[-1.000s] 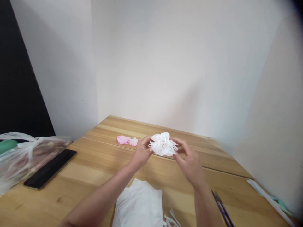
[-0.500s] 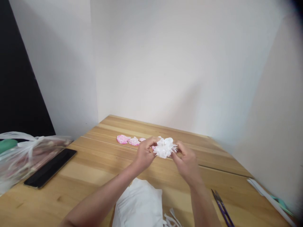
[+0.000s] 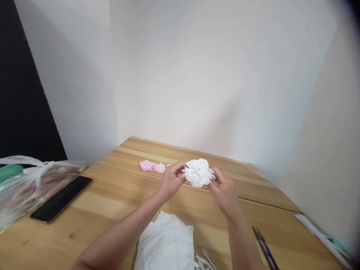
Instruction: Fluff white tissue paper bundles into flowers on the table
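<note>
A white tissue paper flower (image 3: 198,173) with ruffled, fringed edges is held up over the table between both hands. My left hand (image 3: 172,180) pinches its left edge with thumb and fingers. On the other side, my right hand (image 3: 224,190) grips the right edge the same way. Behind the left hand lie pink-and-white paper flowers (image 3: 147,165) in a row, partly hidden by that hand. A stack of white tissue paper (image 3: 168,242) lies below my forearms, with thin white paper scraps (image 3: 204,260) at its right.
Purple-handled scissors (image 3: 264,245) lie right of my right forearm. A black phone (image 3: 62,199) and a clear plastic bag (image 3: 36,183) are at the left of the wooden table (image 3: 118,195). White strips (image 3: 320,238) lie along the right edge, and walls stand behind.
The white paper flower has spread fuller and rounder, its face turned more towards me. My hands have moved slightly apart, still pinching its edges.
</note>
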A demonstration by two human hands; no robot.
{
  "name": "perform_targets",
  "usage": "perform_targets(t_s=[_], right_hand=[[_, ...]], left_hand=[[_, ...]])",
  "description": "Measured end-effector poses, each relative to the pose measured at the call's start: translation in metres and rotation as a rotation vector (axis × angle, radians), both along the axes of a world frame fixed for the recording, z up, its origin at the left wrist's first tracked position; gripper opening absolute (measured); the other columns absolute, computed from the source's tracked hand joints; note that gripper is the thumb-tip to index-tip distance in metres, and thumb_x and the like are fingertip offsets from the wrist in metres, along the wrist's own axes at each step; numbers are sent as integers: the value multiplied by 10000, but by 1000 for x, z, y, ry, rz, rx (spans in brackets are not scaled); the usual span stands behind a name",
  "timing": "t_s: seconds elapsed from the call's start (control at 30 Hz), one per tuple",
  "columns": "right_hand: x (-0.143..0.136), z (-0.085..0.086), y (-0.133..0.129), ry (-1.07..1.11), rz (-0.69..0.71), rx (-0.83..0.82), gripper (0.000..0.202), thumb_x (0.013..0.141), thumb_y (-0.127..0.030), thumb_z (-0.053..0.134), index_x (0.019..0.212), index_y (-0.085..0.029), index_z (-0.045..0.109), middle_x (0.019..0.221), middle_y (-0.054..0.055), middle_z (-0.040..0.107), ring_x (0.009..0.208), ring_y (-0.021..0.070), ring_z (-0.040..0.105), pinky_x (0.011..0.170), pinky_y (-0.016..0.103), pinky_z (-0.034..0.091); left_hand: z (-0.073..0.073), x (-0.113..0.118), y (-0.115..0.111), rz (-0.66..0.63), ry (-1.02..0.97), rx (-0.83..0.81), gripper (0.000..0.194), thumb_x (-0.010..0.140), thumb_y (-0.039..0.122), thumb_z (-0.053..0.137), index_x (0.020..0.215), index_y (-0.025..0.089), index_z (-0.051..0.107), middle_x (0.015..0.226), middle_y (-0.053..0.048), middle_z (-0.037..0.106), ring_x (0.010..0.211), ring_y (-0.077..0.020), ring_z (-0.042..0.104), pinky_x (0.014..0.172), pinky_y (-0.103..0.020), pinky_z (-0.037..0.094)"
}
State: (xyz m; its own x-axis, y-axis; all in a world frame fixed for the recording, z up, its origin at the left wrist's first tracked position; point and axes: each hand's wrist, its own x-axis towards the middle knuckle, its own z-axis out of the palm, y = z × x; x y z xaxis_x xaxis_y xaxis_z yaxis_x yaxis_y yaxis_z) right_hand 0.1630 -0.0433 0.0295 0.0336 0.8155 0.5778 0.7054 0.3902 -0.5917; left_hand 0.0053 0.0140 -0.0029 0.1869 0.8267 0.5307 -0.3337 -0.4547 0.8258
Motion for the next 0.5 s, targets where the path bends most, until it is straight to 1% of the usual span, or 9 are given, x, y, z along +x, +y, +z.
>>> perform_targets(t_s=[0.1, 0.2, 0.33, 0.4, 0.5], right_hand=[[-1, 0, 0, -2, 15, -13, 147, 768, -271, 532, 860, -203, 624, 786, 6, 664, 722, 166, 594, 626, 224, 433], [-3, 1, -2, -10, 22, -16, 170, 769, -263, 521, 877, -207, 640, 797, 13, 676, 732, 174, 602, 639, 237, 436], [-5, 3, -2, -23, 32, -4, 167, 783, -271, 525, 875, -210, 650, 812, 20, 685, 749, 177, 617, 650, 239, 440], [-4, 2, -2, -24, 31, -2, 173, 782, -261, 526, 890, -210, 651, 828, 20, 686, 760, 175, 620, 653, 235, 438], [0, -1, 0, -31, 33, 6, 189, 772, -239, 527, 912, -208, 650, 850, 16, 686, 764, 170, 613, 653, 228, 431]], left_hand=[[0, -1, 1, 3, 10, 41, 117, 655, 140, 610, 757, 148, 666, 788, -37, 687, 746, -153, 620, 695, -236, 471], [0, -1, 1, -20, 6, 73, 137, 665, 134, 612, 784, 151, 676, 808, -46, 695, 757, -157, 625, 701, -240, 469], [1, -2, 0, -21, 13, 93, 144, 670, 134, 614, 791, 163, 688, 842, -50, 701, 788, -162, 633, 746, -253, 478], [2, -2, 0, -29, 1, 85, 150, 655, 123, 609, 775, 164, 690, 843, -48, 702, 796, -165, 635, 759, -258, 482], [1, -1, 0, -38, -34, 9, 163, 612, 110, 599, 742, 156, 686, 793, -37, 699, 773, -168, 632, 729, -261, 486]])
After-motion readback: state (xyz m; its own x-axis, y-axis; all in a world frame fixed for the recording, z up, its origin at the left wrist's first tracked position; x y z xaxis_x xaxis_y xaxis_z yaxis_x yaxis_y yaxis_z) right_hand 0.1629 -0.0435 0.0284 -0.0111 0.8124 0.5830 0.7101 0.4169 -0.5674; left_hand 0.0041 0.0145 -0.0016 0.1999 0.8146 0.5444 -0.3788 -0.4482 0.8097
